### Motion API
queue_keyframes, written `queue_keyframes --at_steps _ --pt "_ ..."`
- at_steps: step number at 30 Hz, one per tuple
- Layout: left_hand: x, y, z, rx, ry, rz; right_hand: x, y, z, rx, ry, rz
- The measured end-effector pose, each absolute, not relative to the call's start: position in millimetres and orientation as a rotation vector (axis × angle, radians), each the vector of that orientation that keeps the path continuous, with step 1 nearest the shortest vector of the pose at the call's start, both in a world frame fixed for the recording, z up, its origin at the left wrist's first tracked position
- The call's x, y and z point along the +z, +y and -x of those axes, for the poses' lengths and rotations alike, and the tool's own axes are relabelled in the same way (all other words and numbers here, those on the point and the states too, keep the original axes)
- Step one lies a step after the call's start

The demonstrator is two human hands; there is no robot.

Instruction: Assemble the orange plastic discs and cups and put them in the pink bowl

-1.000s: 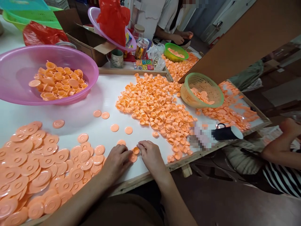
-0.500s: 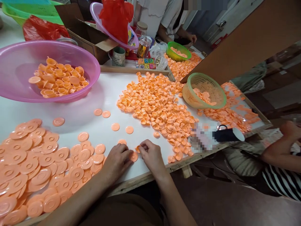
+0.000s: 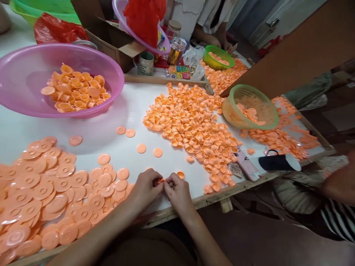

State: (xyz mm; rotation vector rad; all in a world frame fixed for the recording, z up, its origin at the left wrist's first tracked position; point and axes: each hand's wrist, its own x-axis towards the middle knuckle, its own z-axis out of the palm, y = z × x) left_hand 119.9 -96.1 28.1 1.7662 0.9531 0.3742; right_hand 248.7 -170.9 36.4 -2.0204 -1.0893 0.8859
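Observation:
My left hand [image 3: 148,189] and my right hand [image 3: 179,194] meet fingertip to fingertip just above the table's front edge. Both are closed on a small orange plastic saucer [image 3: 160,180], of which only a sliver shows between the fingers. Right beside my right index finger lies an orange toy cup [image 3: 180,174] on the white tabletop. Left of my left hand spreads a heap of flat orange saucers [image 3: 58,184]. Beyond my right hand is a large pile of orange cups [image 3: 185,125]. A few loose saucers [image 3: 158,152] lie between the heaps.
A pink basin [image 3: 116,79] at the left holds cups on saucers. At the right stand a green-yellow basket [image 3: 273,114], a phone [image 3: 248,164] and a dark mug [image 3: 273,162]. A cardboard box [image 3: 111,48] is at the back. Co-workers sit far back and at the right.
My hands have come together, and the saucer beneath my left fingers is now lifted between them. A cup now lies beside my right hand. The view has shifted slightly left.

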Motion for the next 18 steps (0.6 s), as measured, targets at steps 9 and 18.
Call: queue_keyframes --at_steps 9,18 --pt "17.5 -115.5 -119.6 0.459 0.935 -1.790 25.8 -178.9 -234.4 0.800 -1.069 2.034" --pt "14.8 -112.3 -118.8 0.504 0.999 -1.856 30.0 -179.0 -234.8 1.009 -0.911 1.878"
